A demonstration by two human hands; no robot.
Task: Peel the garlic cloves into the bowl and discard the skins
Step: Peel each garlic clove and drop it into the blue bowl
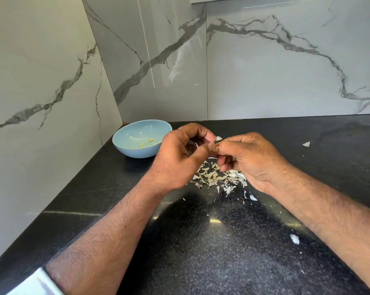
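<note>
A black speckled tabletop (233,241) filled the near part of the scene and ran back into a corner, its glossy surface catching small bright glints of light. Behind it on the far side rose a polished white marble-look wall (286,71) crossed by dark grey veins, with a thin vertical seam between its panels. A matching veined wall (30,71) closed off the left side, meeting the other at the corner.

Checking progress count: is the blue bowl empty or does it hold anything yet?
Nearly empty. The bowl stands upright on the counter with only two or three small yellowish pieces on its bottom; whether they are whole cloves, cannot tell.
</note>
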